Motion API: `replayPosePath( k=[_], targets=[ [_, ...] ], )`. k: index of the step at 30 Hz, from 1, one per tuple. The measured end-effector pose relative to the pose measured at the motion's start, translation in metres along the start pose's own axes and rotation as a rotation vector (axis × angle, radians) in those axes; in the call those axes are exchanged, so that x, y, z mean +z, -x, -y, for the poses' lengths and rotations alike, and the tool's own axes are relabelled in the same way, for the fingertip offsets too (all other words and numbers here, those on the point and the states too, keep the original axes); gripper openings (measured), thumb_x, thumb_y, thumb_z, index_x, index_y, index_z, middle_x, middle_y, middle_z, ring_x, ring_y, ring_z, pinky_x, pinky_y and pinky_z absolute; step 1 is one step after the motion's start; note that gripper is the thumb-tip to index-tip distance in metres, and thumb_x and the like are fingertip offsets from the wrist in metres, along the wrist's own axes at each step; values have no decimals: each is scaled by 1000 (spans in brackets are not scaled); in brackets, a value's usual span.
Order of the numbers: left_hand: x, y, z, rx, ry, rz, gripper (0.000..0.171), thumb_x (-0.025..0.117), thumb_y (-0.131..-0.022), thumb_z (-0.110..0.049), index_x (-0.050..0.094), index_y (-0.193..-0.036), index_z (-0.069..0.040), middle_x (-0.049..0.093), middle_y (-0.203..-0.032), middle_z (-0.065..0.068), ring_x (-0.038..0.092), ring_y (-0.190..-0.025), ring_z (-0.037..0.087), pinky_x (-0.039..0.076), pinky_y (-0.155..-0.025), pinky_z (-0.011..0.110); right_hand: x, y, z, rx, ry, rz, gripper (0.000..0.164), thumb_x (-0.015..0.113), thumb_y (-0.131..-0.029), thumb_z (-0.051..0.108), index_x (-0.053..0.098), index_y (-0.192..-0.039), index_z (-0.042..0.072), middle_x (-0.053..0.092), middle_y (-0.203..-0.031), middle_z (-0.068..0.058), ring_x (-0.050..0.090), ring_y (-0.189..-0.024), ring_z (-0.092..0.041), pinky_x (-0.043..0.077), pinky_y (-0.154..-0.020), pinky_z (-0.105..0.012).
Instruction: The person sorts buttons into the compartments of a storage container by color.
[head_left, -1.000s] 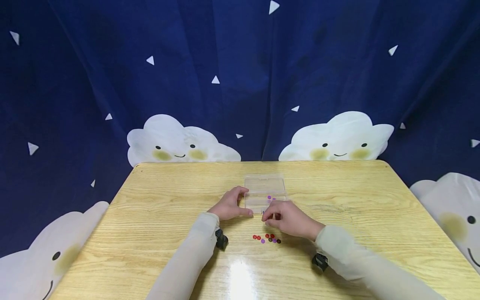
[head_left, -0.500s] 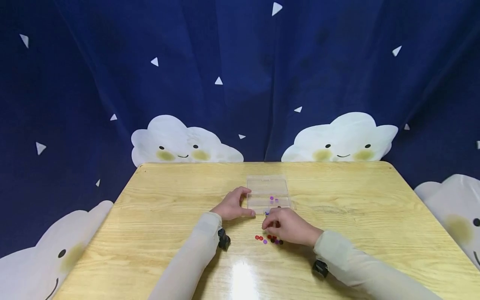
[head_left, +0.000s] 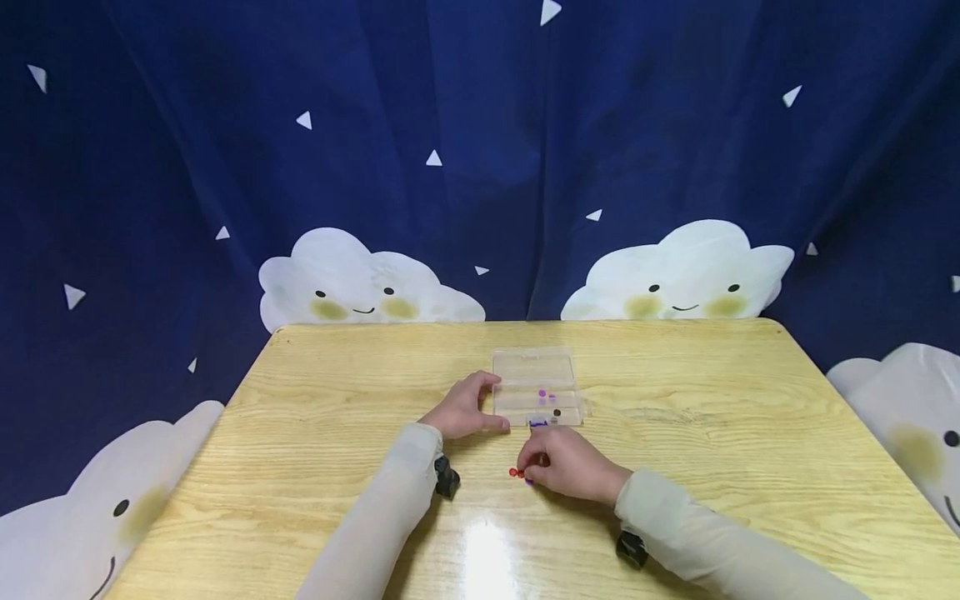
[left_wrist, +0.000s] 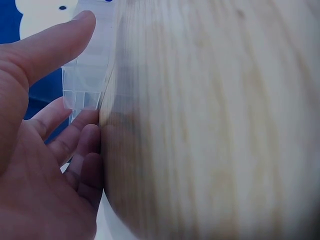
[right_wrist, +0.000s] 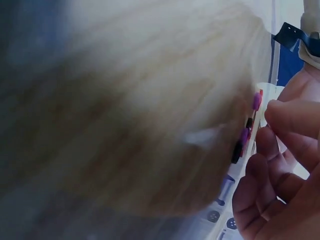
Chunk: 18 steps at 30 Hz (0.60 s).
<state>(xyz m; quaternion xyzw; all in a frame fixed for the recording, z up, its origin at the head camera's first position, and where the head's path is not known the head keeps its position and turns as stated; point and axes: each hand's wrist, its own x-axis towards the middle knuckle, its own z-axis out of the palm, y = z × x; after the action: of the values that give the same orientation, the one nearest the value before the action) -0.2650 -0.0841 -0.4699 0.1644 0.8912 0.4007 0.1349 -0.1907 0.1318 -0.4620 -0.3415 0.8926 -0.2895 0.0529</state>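
Right hand [head_left: 566,462] over loose buttons, left hand [head_left: 467,408] beside open clear box [head_left: 517,408].
Right fingers are curled low at red buttons [head_left: 513,472] and purple buttons [right_wrist: 256,101] on the wood table [head_left: 337,375]; can't tell if they pinch one, view poor. Left hand is relaxed, not gripping, thumb and fingers about the box's left end. Inside box: black button [head_left: 557,413] nearer, two purple ones farther back. Behind: navy curtain [head_left: 480,192], white clouds [head_left: 360,279].

The buttons [head_left: 542,392] are red, purple and black; the box [head_left: 532,367] is clear. Yellowish grain streaks the tabletop [head_left: 360,375]. White triangles [head_left: 434,158] and white, yellow-cheeked clouds [head_left: 352,271] pattern the navy curtain [head_left: 480,83]; the sleeves [head_left: 375,517] are cream.
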Motion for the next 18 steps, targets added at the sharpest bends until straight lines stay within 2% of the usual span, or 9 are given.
replayPosePath(
  k=[5,13,18],
  targets=[
    [-1,0,0,10,-2,-1,79,85,-78,-28,45,-144,-10,55,-138,13,52,-120,27,43,-106,44,3,1,2,-6,52,-24,4,77,-83,12,76,-83,16,67,-82,9,53,-74,-4,44,-68,-19],
    [-1,1,1,13,1,-5,79,85,-78,-28,45,-144,-10,55,-138,14,52,-123,28,43,-108,45,3,-3,7,78,120,-31,6,80,-79,17,74,-80,17,61,-78,6,47,-70,-3,40,-64,-20],
    [-1,1,1,8,-1,2,79,85,-79,-29,45,-144,-11,54,-139,14,52,-123,28,43,-107,45,5,-5,8,81,131,-32,7,81,-78,17,75,-80,18,62,-77,7,47,-70,-2,40,-64,-20]
  ],
)
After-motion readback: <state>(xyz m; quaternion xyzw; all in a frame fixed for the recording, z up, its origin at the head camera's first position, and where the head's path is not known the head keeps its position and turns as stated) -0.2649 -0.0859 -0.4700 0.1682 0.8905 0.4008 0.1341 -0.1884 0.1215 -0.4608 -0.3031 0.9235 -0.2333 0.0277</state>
